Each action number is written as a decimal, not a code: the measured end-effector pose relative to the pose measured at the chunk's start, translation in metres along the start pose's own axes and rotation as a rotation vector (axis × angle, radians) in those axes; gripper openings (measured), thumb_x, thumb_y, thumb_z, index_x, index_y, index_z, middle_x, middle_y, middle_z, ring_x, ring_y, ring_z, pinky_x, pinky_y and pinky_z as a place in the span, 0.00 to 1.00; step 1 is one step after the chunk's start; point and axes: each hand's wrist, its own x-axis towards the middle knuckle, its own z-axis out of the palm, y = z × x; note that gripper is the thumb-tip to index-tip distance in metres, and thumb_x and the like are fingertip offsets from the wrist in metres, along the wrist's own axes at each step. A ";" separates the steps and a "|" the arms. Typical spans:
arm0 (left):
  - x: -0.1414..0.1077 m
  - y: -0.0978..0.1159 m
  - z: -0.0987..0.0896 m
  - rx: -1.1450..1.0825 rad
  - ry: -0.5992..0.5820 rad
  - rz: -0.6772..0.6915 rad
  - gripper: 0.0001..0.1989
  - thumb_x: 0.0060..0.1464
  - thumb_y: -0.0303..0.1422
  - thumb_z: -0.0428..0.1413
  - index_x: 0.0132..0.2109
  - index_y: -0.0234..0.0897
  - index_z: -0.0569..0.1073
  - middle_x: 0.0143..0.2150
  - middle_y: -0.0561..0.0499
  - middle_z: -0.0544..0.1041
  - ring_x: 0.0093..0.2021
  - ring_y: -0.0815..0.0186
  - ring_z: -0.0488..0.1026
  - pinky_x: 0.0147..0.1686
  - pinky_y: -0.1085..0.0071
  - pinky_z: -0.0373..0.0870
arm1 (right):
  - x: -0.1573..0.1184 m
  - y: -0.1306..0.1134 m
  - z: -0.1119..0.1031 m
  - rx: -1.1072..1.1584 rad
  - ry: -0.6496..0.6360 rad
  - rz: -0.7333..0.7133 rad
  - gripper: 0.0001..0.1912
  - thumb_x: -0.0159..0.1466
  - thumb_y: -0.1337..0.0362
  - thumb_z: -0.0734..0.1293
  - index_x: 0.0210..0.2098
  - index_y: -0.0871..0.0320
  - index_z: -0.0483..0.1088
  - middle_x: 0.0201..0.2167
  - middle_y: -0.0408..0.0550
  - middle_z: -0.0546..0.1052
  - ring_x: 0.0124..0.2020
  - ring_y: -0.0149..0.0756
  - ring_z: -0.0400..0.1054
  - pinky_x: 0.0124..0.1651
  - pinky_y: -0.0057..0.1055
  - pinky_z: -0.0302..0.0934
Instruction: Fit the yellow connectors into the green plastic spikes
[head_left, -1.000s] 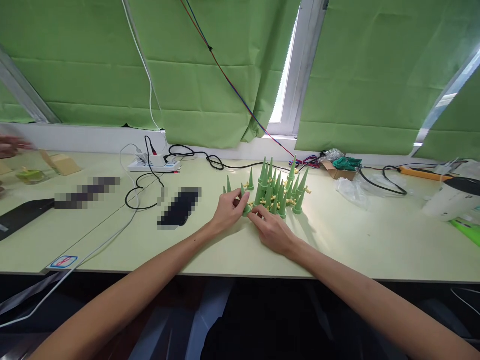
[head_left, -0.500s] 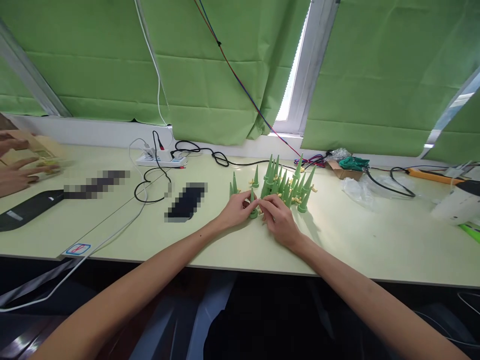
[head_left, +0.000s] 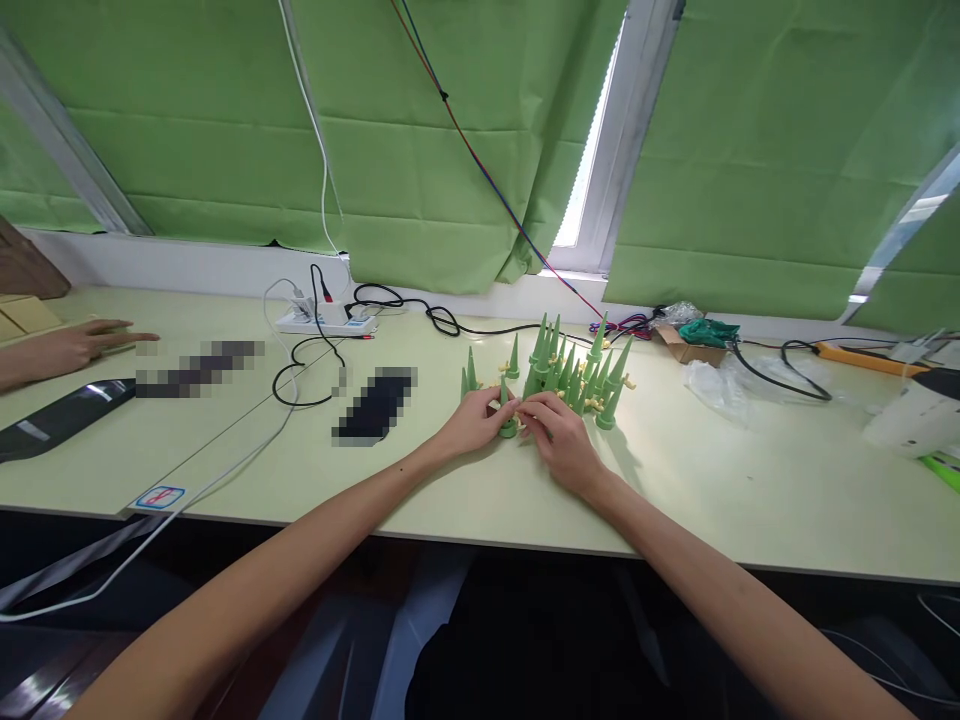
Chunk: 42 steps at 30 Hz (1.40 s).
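Note:
My left hand [head_left: 474, 420] is closed round a green plant-watering spike [head_left: 508, 429], which stands point up on the table with its wide cap at the bottom. Close against it, my right hand [head_left: 559, 432] pinches at the spike's side. Its fingertips cover a small part there, perhaps a yellow valve, too hidden to make out. Behind my hands a dense cluster of green spikes [head_left: 541, 365] stands upright, several with small yellow valves [head_left: 628, 382] near their bases. A lone spike [head_left: 514, 357] and a pair of spikes [head_left: 471, 370] stand to the left.
A blurred-out dark object [head_left: 375, 405] lies left of my arms. Beyond it are a power strip [head_left: 326, 320], loose cables and a co-worker's hand [head_left: 82, 350]. To the right are a small cardboard box [head_left: 686, 347], clear plastic bags [head_left: 716, 388] and a white device [head_left: 911, 410].
The co-worker at far left has lowered a hand to the table, and the blurred item held there is out of sight. My hands stay almost in place at the spike.

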 end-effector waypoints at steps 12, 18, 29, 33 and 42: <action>0.002 0.004 0.002 -0.070 0.131 -0.028 0.22 0.57 0.49 0.53 0.29 0.33 0.71 0.23 0.54 0.67 0.22 0.73 0.59 0.22 0.75 0.56 | 0.002 0.003 0.000 -0.002 0.073 -0.032 0.08 0.70 0.69 0.58 0.40 0.55 0.68 0.38 0.50 0.73 0.38 0.36 0.69 0.39 0.33 0.66; 0.001 0.005 0.004 -0.181 0.102 -0.071 0.22 0.56 0.50 0.53 0.27 0.35 0.66 0.17 0.57 0.62 0.18 0.74 0.57 0.19 0.75 0.53 | 0.002 0.001 0.000 -0.004 0.065 -0.040 0.07 0.69 0.70 0.58 0.39 0.56 0.68 0.36 0.48 0.73 0.36 0.35 0.67 0.39 0.32 0.63; 0.001 0.003 0.005 -0.279 0.053 -0.051 0.21 0.56 0.49 0.55 0.32 0.33 0.71 0.21 0.56 0.65 0.19 0.75 0.56 0.21 0.76 0.54 | 0.002 -0.001 0.000 0.004 0.042 -0.026 0.08 0.69 0.69 0.58 0.39 0.56 0.68 0.36 0.48 0.73 0.34 0.34 0.67 0.38 0.32 0.62; 0.001 0.003 0.005 -0.321 0.058 -0.051 0.20 0.56 0.48 0.55 0.32 0.33 0.70 0.21 0.56 0.65 0.20 0.75 0.56 0.21 0.75 0.54 | 0.001 0.001 0.000 0.002 0.050 -0.006 0.07 0.69 0.68 0.59 0.39 0.56 0.68 0.36 0.47 0.72 0.32 0.33 0.67 0.37 0.31 0.63; 0.001 0.007 0.003 -0.331 0.071 -0.045 0.18 0.57 0.46 0.55 0.32 0.34 0.69 0.26 0.54 0.67 0.24 0.74 0.60 0.24 0.75 0.57 | 0.001 0.000 0.001 -0.036 0.067 0.009 0.07 0.69 0.68 0.59 0.38 0.56 0.68 0.36 0.48 0.73 0.34 0.34 0.68 0.36 0.31 0.62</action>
